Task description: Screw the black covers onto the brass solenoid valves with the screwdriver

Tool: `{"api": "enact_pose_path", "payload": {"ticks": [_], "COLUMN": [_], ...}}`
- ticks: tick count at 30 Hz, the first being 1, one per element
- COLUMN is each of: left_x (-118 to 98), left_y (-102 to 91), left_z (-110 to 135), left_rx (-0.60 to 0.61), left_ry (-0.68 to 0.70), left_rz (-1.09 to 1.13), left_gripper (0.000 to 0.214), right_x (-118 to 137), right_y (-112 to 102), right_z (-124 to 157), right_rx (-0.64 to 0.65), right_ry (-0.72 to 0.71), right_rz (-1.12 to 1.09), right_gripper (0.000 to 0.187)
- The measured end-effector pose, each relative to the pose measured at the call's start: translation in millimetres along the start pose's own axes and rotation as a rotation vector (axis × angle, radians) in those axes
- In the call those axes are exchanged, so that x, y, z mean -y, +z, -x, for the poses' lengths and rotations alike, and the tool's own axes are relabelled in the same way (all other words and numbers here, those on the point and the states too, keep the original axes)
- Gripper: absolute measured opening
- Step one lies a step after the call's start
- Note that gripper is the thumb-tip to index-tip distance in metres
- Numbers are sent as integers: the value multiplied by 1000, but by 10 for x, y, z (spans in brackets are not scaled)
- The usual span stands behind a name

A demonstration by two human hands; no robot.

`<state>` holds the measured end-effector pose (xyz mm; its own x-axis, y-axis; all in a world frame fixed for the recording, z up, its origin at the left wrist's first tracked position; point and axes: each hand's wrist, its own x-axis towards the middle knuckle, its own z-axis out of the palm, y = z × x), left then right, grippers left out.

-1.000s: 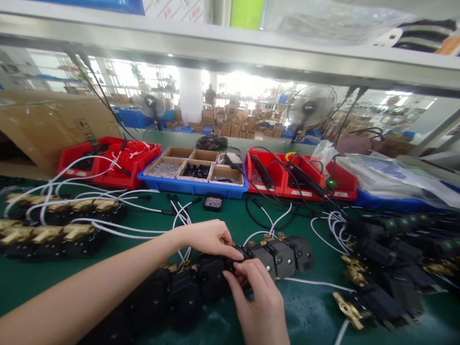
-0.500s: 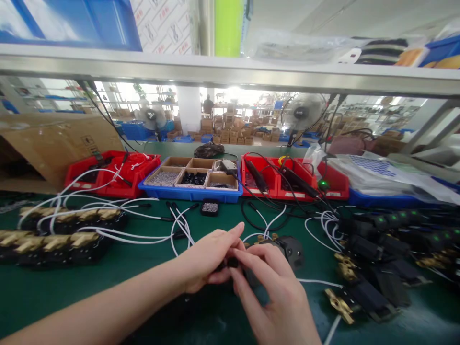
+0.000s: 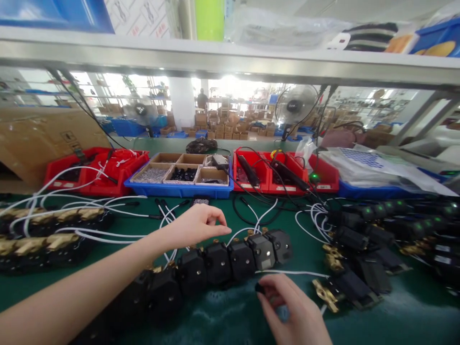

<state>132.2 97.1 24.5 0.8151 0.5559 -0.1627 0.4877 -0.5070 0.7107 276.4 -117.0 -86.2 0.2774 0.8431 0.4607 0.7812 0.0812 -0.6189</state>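
My right hand is low at the right of centre, with a small black part pinched between thumb and fingertips. Further forward, my left hand hovers just short of a small black tray of tiny metal pieces, partly hiding it. Its fingers are loosely curled, apart from the thumb, and nothing shows between them. Between and below the hands runs a slanting row of black housings with brass fittings on their far side; my left forearm passes over its near end.
A blue tray with cardboard compartments of small parts stands ahead, between red bins and red bins holding black corded tools. Brass-fitted units with white cables lie left; more black units lie right. A shelf crosses above.
My hands have parted: the left moved forward and left towards the small black tray, the right drew back and down with the black part. The row of housings is now uncovered. The view shifted slightly.
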Motion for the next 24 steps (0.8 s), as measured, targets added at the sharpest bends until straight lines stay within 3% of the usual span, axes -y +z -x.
{"api": "enact_pose_path", "payload": {"ticks": [2, 5, 11, 15, 18, 24], "left_x": [67, 88, 47, 71, 97, 109], "left_y": [34, 131, 123, 107, 142, 181], "left_z": [-86, -201, -393, -449, -471, -481], "left_rx": [38, 156, 389, 463, 470, 455], "left_ry": [30, 85, 144, 125, 123, 146], "left_rz": [-104, -176, -182, -203, -199, -183], "left_gripper": [39, 44, 56, 49, 50, 49], "right_x": [-165, -262, -259, -276, -178, 212], "right_y": [85, 162, 102, 93, 123, 271], "right_z": [115, 219, 239, 193, 112, -214], "right_rx": [71, 138, 326, 355, 238, -225], "right_ry": [-126, -170, -94, -99, -91, -29], "right_rz": [159, 298, 138, 112, 55, -128], "right_gripper": [20, 26, 40, 32, 28, 14]}}
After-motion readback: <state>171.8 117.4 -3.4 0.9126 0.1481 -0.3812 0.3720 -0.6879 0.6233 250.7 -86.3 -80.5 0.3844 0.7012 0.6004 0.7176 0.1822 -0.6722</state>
